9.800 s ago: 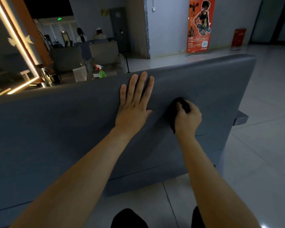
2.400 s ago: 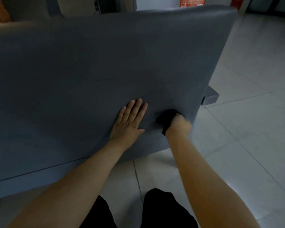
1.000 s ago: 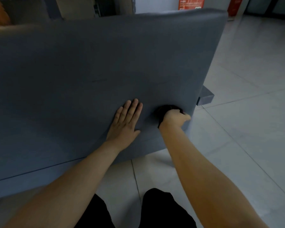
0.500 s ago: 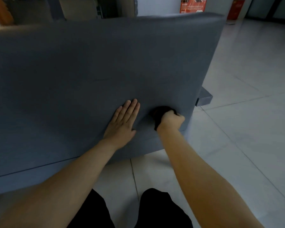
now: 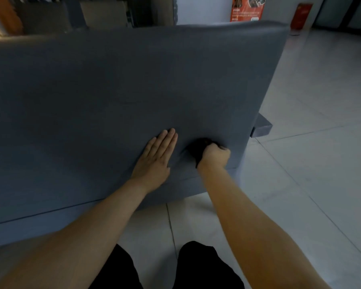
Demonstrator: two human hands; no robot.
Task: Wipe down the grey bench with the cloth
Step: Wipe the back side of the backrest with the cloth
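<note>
The grey bench [image 5: 117,84] fills the upper half of the view; I face the back of its upright panel. My left hand [image 5: 155,159] lies flat on the lower part of that panel, fingers straight and together. Just to its right my right hand [image 5: 214,156] grips a bunched black cloth [image 5: 197,147] and holds it against the panel near the bench's lower right corner. Most of the cloth is hidden under my fist.
Pale tiled floor [image 5: 313,155] spreads to the right and below the bench. The end of the bench seat [image 5: 262,128] juts out at the right edge. A red poster [image 5: 247,8] and dark furniture stand behind. My dark-trousered legs [image 5: 167,268] show at the bottom.
Since ten seconds ago both hands have gone from near the top edge of the panel to its lower part. Over the last second the cloth hand shifted slightly left; the left hand stayed flat.
</note>
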